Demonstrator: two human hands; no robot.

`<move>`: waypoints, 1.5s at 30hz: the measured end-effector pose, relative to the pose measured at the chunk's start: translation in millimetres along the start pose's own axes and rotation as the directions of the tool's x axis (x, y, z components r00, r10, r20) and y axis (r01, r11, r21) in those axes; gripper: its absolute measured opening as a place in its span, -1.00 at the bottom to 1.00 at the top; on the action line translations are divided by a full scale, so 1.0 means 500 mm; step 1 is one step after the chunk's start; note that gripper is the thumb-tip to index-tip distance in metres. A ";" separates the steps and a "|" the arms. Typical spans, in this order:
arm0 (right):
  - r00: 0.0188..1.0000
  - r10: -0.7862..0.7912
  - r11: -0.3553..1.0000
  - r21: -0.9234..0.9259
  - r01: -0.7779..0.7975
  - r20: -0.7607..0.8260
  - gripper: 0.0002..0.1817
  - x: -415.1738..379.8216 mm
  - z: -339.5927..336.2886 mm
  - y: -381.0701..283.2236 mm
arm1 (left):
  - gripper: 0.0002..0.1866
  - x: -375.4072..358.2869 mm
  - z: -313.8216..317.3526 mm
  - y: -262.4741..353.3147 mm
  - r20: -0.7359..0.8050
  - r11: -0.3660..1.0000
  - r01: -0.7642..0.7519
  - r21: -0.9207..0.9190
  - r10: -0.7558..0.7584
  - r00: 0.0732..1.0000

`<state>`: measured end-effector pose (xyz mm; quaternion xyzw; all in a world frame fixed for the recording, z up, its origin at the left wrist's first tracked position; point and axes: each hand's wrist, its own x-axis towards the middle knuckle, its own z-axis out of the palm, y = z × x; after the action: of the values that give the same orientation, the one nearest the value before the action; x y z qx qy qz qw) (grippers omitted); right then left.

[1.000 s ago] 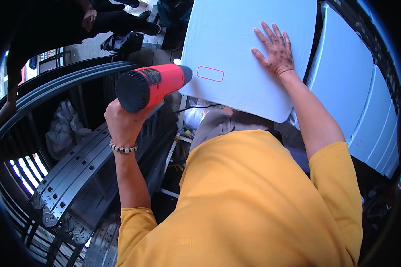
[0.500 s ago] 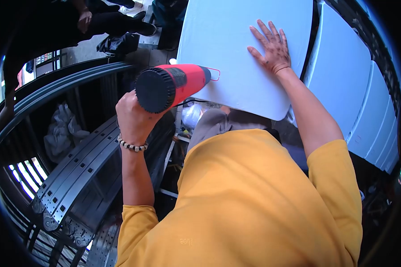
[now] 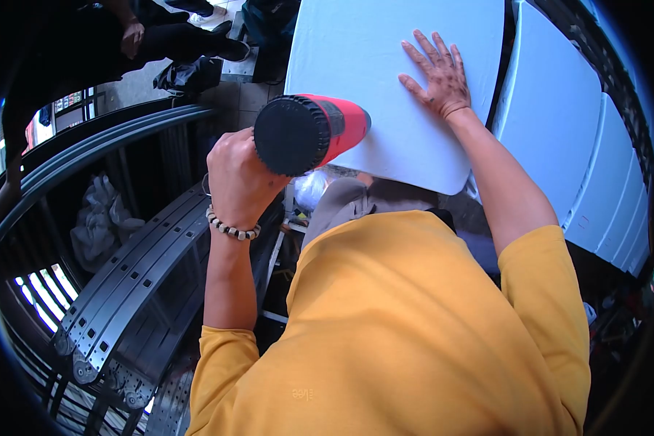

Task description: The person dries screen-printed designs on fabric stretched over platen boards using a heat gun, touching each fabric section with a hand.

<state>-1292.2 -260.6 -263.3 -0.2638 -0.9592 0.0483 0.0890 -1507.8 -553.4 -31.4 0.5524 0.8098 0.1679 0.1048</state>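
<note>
A red heat gun (image 3: 347, 125) with a black ridged rear cap is held by its handle in my left hand (image 3: 234, 174), fingers wrapped round it. The gun hangs over the near left part of a pale, fabric-looking padded panel (image 3: 341, 51); its nozzle tip is mostly hidden behind the body. On the panel's right side my right hand (image 3: 440, 83) lies flat, palm down, fingers spread, holding nothing. My lap shows just below the panel's near edge.
More pale panels (image 3: 552, 109) stand in a row on the right. Perforated metal rails (image 3: 134, 272) lie at lower left, near white plastic bags (image 3: 102, 221). At upper left is another person's hand (image 3: 131, 38), with dark clothing and shoes around it.
My left hand has moved the heat gun to the right and turned it, so the nozzle's wire loop no longer shows. My right hand stays flat on the panel.
</note>
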 end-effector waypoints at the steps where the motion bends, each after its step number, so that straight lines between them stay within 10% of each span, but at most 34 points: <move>1: 1.000 -0.002 1.000 0.004 0.002 -0.009 -0.20 0.000 0.000 0.001 | -0.69 0.002 -0.001 0.000 0.017 1.000 -0.008 0.001 0.008 1.000; 45: 0.999 -0.036 0.998 0.049 0.038 -0.033 -0.23 0.002 -0.007 0.004 | -0.59 -0.075 -0.069 -0.155 -0.004 0.983 0.148 0.111 -0.149 0.989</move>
<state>-1291.5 -258.1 -260.2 -0.2445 -0.9609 0.0661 0.1118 -1573.1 -619.6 -30.1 0.4958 0.8565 0.1132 0.0877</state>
